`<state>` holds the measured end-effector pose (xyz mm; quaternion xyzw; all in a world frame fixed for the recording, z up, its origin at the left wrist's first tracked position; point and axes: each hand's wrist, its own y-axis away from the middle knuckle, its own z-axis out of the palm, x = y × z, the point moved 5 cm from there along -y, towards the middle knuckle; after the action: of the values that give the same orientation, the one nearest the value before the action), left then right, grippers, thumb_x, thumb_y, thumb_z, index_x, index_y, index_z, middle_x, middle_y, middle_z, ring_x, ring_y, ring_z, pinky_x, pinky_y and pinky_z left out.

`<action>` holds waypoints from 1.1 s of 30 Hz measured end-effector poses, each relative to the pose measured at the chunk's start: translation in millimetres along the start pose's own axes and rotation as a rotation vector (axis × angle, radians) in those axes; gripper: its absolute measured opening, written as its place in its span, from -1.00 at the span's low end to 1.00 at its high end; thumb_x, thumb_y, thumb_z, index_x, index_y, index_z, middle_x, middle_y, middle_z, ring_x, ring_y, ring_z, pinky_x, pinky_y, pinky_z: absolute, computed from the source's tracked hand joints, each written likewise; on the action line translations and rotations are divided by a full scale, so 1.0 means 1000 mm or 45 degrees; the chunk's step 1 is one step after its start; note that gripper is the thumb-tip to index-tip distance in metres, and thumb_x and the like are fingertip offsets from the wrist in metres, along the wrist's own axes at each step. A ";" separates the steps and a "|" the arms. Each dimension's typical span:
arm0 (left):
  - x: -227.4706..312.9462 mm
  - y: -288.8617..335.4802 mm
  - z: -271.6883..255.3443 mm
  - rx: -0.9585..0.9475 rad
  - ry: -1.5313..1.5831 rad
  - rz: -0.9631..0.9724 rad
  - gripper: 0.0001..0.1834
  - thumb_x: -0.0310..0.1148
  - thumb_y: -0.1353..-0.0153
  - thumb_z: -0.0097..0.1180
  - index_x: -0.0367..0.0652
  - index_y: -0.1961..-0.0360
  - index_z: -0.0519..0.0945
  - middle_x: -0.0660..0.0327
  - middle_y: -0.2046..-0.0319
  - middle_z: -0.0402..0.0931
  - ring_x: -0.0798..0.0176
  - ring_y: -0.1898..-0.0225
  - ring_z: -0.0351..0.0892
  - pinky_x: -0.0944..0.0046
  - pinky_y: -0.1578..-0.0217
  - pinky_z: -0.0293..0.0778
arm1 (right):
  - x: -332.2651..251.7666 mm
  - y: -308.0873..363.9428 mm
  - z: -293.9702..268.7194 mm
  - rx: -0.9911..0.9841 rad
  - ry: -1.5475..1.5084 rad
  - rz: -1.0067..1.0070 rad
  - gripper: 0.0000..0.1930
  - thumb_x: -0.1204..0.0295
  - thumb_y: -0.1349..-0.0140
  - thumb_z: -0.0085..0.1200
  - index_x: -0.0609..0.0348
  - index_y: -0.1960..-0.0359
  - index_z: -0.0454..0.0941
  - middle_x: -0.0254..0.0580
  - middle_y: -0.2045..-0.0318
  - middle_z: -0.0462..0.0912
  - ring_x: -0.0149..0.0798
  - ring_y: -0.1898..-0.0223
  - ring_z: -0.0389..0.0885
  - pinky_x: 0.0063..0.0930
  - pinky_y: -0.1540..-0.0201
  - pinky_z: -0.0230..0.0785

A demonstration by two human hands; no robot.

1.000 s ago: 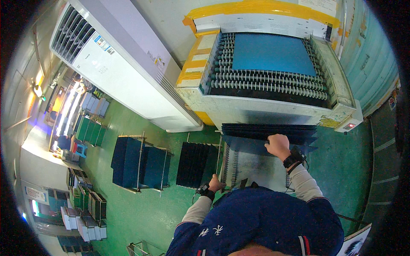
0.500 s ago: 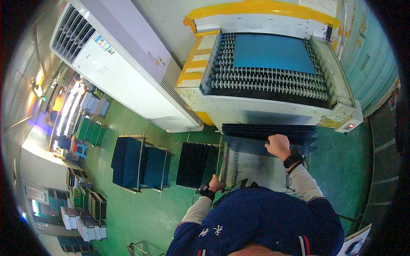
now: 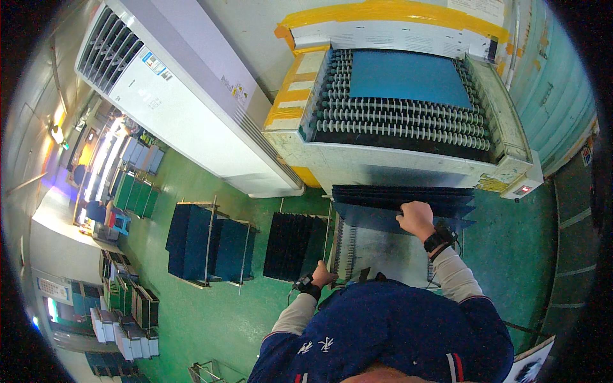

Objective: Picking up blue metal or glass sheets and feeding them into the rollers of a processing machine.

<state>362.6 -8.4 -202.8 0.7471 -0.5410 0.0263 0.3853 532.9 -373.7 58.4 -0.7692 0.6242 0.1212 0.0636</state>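
A rack [image 3: 383,252] with a pale metal base and spiral-toothed sides stands in front of me, and several thin dark blue panels [image 3: 370,196] are upright in its far part. My right hand [image 3: 416,219] is closed at the nearest panel of this row, its fingers curled at the sheet; the fingertips are partly hidden. At the rack's near left corner, my left hand [image 3: 324,274] has its fingers curled round the frame. Beyond the rack, a flat light blue panel [image 3: 408,80] lies on the white rollers of a conveyor machine [image 3: 396,169].
Left of my rack stands another rack of dark panels [image 3: 294,246], and farther left a third holding larger blue panels [image 3: 236,252]. A tall white air conditioner [image 3: 185,121] leans across the upper left of the view. More racks [image 3: 131,293] line the left side of the green floor.
The light blue panel on the rollers has shifted slightly away from me. Both hands and the panels in the rack stay where they were.
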 end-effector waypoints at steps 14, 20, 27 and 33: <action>-0.016 -0.028 0.053 0.104 0.214 -0.217 -0.09 -0.17 0.26 0.57 -0.22 -0.03 0.22 -0.14 0.23 0.56 -0.23 0.19 0.61 -0.13 0.22 0.53 | 0.005 0.004 0.007 0.019 0.104 -0.041 -0.65 0.17 0.04 0.34 0.23 0.38 0.68 0.12 0.33 0.70 0.17 0.20 0.66 -0.02 0.14 0.49; -0.062 -0.065 0.103 0.256 0.680 -0.228 -0.31 -0.10 0.10 0.49 -0.09 0.03 0.34 0.09 0.37 0.53 0.02 0.22 0.61 0.00 0.21 0.58 | -0.010 -0.004 0.014 -0.010 0.147 -0.124 -0.61 0.18 0.01 0.36 0.25 0.28 0.68 0.13 0.28 0.70 0.17 0.16 0.66 -0.03 0.10 0.48; -0.073 -0.117 0.156 -0.056 5.182 -0.229 -0.67 -0.13 -0.27 0.16 -0.17 0.13 0.62 0.13 0.30 0.63 0.03 0.27 0.62 -0.24 0.13 0.52 | -0.019 -0.004 0.022 -0.065 0.183 -0.225 -0.57 0.21 -0.01 0.36 0.30 0.17 0.66 0.16 0.21 0.69 0.18 0.11 0.64 -0.05 0.03 0.45; 0.047 0.020 0.041 -0.104 4.834 -1.562 -0.60 -0.13 -0.34 0.04 -0.31 0.16 0.64 0.09 0.24 0.63 0.03 0.24 0.60 -0.10 0.09 0.59 | 0.005 0.027 0.010 -0.023 0.216 -0.099 -0.60 0.27 0.00 0.39 0.32 0.22 0.66 0.20 0.30 0.69 0.23 0.17 0.64 -0.03 0.07 0.45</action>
<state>350.0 -72.9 -199.4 0.1861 -0.7656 -0.5189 -0.3317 506.8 -381.8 49.1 -0.8008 0.5960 0.0585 0.0082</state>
